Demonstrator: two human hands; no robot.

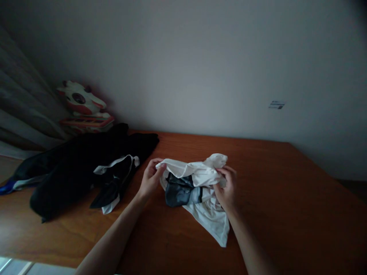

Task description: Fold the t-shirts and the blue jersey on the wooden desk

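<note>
While left grip and right grip pinch cloth, table edge lies well rightward.

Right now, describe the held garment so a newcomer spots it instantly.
On the brown table, look right of the black clothes pile. The left hand and right hand hold the white garment, crumpled, with a dark patch, unlike the mostly black pile.

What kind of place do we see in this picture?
Probably a room in a home: a wooden table against a plain wall, a curtain, and a cow-like toy behind dark clothes.
</note>
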